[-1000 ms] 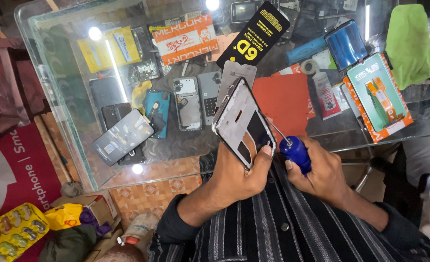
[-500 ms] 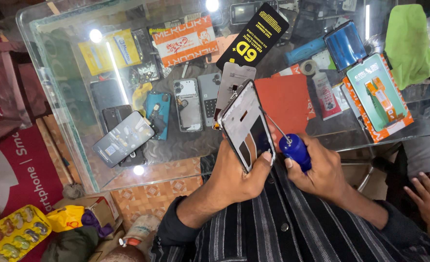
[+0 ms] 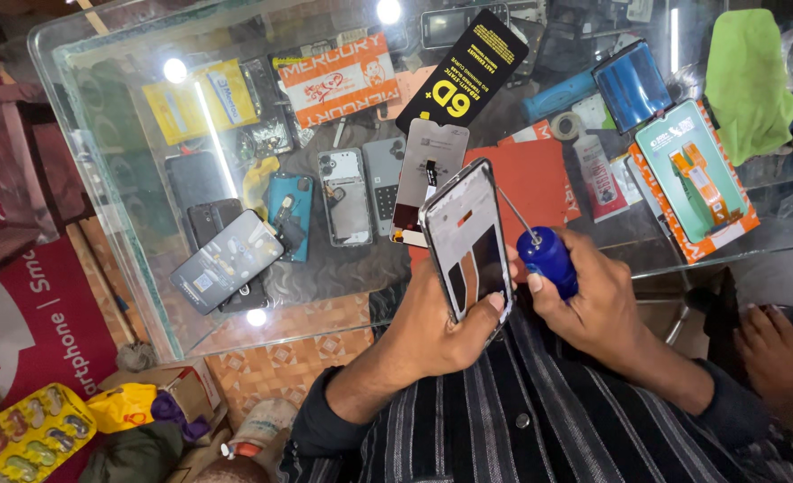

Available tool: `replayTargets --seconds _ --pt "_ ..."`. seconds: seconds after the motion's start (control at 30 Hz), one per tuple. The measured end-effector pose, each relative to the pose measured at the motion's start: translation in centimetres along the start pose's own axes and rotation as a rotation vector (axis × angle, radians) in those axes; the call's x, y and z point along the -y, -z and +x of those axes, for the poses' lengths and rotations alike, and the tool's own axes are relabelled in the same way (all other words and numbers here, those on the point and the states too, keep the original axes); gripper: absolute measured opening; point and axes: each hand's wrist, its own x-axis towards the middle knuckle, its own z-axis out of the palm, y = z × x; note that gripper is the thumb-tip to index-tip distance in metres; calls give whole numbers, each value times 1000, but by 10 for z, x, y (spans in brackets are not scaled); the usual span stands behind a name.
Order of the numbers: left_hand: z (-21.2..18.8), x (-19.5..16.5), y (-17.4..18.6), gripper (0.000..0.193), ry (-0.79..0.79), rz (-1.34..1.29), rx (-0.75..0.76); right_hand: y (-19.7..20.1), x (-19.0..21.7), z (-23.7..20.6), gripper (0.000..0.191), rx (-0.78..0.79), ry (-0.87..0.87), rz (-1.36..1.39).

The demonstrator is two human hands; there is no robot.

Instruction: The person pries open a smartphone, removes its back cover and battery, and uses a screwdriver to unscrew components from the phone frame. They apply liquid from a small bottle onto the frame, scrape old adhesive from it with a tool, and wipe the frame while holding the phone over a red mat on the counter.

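My left hand (image 3: 445,326) grips an opened phone frame (image 3: 468,237), held upright and tilted, its inner side with a silver plate and a dark cutout facing me. My right hand (image 3: 593,300) is closed around a blue-handled screwdriver (image 3: 548,259). Its thin metal shaft points up and left toward the frame's right edge. Both hands hover over the near edge of a glass counter (image 3: 235,107). A phone display panel (image 3: 428,179) lies on the glass just behind the frame, beside a red mat (image 3: 539,179).
Phone back covers and parts (image 3: 343,197) lie on and under the glass, with a black packet (image 3: 472,67), a boxed orange tool (image 3: 696,174), a blue screen (image 3: 633,85) and a green cloth (image 3: 745,80). Another person's hand (image 3: 781,358) is at right. Boxes clutter the floor at left.
The phone frame has shifted slightly right and turned more upright in my left hand. The screwdriver stayed close to its right edge. Another person's hand has come into view at the right.
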Motion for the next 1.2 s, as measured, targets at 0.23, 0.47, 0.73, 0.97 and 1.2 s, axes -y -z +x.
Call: replayTargets --seconds 0.23,0.47,0.73,0.97,1.2 --pt "0 7 5 28 99 -234 15 1 -5 4 44 -25 1 -64" --pt "14 17 17 31 -102 -227 39 6 -9 12 50 -6 102 -70" --pt "28 36 17 101 -18 -831 -1 2 -11 15 53 22 121 -90" --pt "24 38 12 75 50 -781 -206 0 -14 18 53 -9 163 -165" --pt "23 37 7 71 -1 -765 -198 -5 -10 17 50 -16 126 -196"
